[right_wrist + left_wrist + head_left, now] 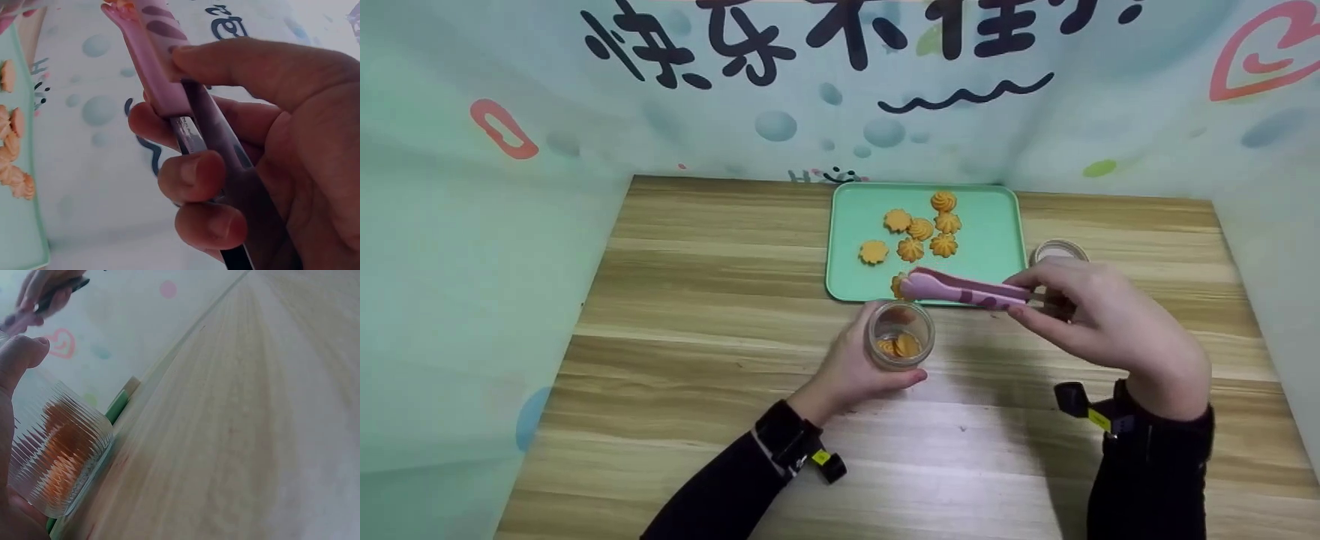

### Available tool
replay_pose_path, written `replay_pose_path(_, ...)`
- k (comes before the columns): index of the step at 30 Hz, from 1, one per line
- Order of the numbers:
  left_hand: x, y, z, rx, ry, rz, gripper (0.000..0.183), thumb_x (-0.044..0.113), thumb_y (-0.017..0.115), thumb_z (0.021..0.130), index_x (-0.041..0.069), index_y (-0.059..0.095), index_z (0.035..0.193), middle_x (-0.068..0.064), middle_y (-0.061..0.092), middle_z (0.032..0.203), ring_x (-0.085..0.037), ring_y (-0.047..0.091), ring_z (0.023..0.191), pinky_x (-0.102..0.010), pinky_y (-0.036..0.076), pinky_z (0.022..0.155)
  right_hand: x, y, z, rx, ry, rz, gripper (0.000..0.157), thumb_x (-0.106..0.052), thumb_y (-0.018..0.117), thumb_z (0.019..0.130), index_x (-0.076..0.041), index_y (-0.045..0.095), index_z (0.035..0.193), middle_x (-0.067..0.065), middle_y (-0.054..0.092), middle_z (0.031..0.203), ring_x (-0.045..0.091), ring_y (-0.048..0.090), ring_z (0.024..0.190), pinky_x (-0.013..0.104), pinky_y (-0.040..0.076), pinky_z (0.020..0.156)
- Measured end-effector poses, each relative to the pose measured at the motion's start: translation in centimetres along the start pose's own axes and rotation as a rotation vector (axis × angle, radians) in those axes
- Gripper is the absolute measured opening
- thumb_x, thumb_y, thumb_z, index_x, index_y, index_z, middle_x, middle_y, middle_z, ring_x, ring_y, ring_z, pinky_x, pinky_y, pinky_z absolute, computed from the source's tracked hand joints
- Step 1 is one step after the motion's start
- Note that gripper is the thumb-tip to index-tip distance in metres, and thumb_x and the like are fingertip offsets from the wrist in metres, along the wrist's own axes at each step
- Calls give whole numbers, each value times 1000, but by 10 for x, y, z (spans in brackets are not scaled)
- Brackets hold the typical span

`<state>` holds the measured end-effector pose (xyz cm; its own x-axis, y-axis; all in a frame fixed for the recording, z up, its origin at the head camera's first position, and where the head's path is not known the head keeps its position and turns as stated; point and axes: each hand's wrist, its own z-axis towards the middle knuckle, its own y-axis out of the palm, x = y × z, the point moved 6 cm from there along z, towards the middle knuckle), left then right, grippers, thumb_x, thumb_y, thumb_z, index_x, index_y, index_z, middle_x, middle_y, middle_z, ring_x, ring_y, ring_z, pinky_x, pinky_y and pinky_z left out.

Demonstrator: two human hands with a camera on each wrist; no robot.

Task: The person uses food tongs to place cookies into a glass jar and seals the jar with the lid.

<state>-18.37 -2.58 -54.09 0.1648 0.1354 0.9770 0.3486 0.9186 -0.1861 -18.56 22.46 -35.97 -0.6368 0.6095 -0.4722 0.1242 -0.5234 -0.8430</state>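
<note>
The left hand is gripping a clear jar, likely for steadiness; right of the jar, the right hand is pinching pink tongs holding a cookie.

ribbed glassy jar, smooth plastic-tipped tongs, wood-grained tabletop

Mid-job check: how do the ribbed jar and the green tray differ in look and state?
The ribbed jar is clear and round-mouthed; the green tray is opaque and rectangular with rounded corners. The ribbed jar is deep and narrow, the green tray shallow and wide. The left hand holds the ribbed jar; the green tray lies on the wooden table. Both hold cookies.
</note>
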Motion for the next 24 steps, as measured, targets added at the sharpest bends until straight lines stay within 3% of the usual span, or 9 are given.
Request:
replay_pose_path(13, 0, -1, -2, 10, -65, 14, 97, 41, 102, 65, 47, 48, 145, 18, 62, 139, -10, 63, 128, -40, 53, 113, -30, -3, -7, -33, -10, -43, 18, -16, 85, 90, -19, 76, 106, -14, 58, 78, 1, 46, 61, 11, 38, 53)
replay_pose_path(19, 0, 0, -1, 8, -38, -6, 95, 40, 103, 65, 45, 49, 144, 14, 64, 137, -10, 65, 125, -37, 56, 110, -34, 4, -4, -39, -60, -42, 17, -15, 83, 90, -17, 77, 106, -14, 61, 82, 0, 46, 62, 10, 37, 54)
replay_pose_path(24, 0, 0, 1, 5, 1, -11, 93, 38, 102, 67, 42, 50, 143, 13, 65, 137, -11, 64, 125, -37, 55, 111, -35, 9, -3, -60, -52, -58, 12, -16, 82, 92, -16, 77, 103, -13, 63, 82, -2, 47, 63, 11, 39, 55)
